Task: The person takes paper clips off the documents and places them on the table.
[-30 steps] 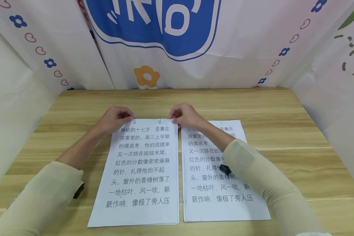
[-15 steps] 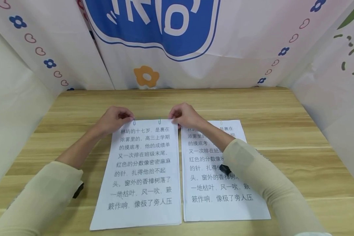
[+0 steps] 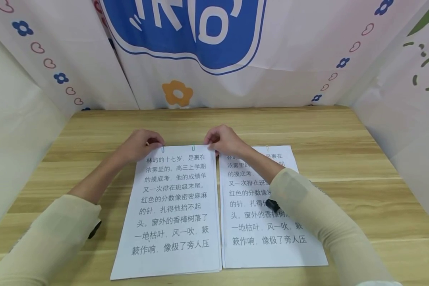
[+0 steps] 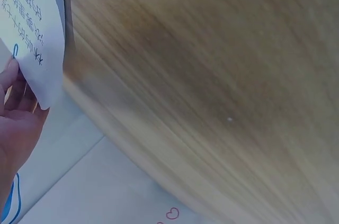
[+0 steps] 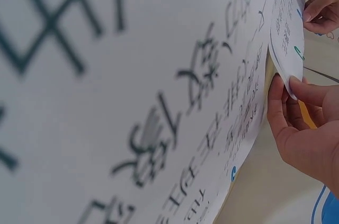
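Note:
A stack of printed paper sheets (image 3: 175, 262) lies on the left, with a blue paper clip (image 3: 162, 149) and a green paper clip (image 3: 193, 147) on its top edge. My left hand (image 3: 143, 145) pinches that edge right beside the blue clip; the left wrist view shows thumb and fingers of the left hand (image 4: 18, 128) around the paper edge. At the top right corner, my right hand (image 3: 225, 140) pinches the same stack. The right wrist view shows the right thumb on the front of the sheets, other fingers behind. The right forearm crosses over a second printed stack (image 3: 271, 256).
A yellow paper clip (image 3: 267, 148) sits on the second stack's top edge. Both stacks are on a wood-grain table (image 3: 361, 206). A white backdrop (image 3: 289, 87) with printed flowers and hearts rises behind the table, and pale walls stand at both sides.
The left stack's lower edge has swung slightly right and toward me, closing most of the gap to the second stack. Both hands keep their grip, almost unmoved.

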A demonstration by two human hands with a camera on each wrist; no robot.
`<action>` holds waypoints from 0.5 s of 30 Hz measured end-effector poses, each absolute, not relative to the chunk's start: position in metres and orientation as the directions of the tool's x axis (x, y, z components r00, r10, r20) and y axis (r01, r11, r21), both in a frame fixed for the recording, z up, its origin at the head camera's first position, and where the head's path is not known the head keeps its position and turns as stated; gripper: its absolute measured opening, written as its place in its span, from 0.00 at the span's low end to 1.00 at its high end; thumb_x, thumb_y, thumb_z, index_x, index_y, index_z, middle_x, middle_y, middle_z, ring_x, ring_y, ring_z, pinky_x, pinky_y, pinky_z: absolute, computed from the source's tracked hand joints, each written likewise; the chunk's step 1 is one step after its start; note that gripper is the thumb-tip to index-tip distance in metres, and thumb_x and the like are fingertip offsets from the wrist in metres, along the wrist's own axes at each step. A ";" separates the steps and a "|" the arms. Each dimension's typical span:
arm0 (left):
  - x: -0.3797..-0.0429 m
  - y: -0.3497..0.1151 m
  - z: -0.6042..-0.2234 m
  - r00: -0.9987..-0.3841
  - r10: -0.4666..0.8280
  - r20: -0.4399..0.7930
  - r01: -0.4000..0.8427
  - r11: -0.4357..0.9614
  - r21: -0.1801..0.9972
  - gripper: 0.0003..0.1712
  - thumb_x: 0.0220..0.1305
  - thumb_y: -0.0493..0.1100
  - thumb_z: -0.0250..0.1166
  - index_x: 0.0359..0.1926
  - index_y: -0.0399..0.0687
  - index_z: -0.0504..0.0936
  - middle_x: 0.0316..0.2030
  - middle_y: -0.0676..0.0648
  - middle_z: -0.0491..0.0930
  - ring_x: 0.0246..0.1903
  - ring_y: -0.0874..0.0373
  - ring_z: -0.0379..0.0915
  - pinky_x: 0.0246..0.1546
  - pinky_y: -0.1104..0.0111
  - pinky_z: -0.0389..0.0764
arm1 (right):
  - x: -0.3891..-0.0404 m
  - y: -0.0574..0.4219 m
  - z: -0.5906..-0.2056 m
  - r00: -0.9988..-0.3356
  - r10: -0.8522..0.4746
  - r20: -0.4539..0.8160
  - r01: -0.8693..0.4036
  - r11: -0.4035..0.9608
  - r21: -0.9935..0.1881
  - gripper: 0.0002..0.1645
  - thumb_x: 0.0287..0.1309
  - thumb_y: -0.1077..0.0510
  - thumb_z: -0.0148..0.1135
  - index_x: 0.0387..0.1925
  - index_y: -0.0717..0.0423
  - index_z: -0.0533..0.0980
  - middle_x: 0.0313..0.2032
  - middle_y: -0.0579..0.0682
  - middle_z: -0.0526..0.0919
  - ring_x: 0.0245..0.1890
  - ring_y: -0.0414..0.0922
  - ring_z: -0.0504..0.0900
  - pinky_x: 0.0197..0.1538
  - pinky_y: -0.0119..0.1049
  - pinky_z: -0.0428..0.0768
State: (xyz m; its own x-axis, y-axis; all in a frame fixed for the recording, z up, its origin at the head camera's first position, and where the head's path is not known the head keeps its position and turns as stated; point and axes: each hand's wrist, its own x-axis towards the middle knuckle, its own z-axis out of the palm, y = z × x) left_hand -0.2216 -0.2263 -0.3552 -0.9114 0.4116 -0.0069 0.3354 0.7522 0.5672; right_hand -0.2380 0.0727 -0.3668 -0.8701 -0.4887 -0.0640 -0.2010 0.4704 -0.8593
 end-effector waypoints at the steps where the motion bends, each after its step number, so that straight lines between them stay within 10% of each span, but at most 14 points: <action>1: -0.222 -0.226 -0.355 -0.912 0.411 -0.010 0.333 0.753 0.568 0.07 0.72 0.28 0.61 0.45 0.32 0.86 0.37 0.39 0.85 0.37 0.49 0.79 0.37 0.69 0.78 | -0.238 0.073 -0.367 -0.870 -0.489 -0.064 -0.201 0.471 -0.859 0.07 0.65 0.72 0.63 0.40 0.63 0.84 0.36 0.55 0.83 0.30 0.50 0.80 0.36 0.41 0.84; 15: -0.219 -0.221 -0.357 -0.937 0.348 0.004 0.291 0.777 0.559 0.07 0.71 0.27 0.60 0.44 0.31 0.85 0.38 0.36 0.84 0.36 0.48 0.77 0.38 0.65 0.77 | -0.239 0.073 -0.368 -0.869 -0.491 -0.058 -0.208 0.470 -0.858 0.07 0.65 0.72 0.63 0.40 0.63 0.84 0.36 0.56 0.83 0.31 0.51 0.81 0.37 0.43 0.85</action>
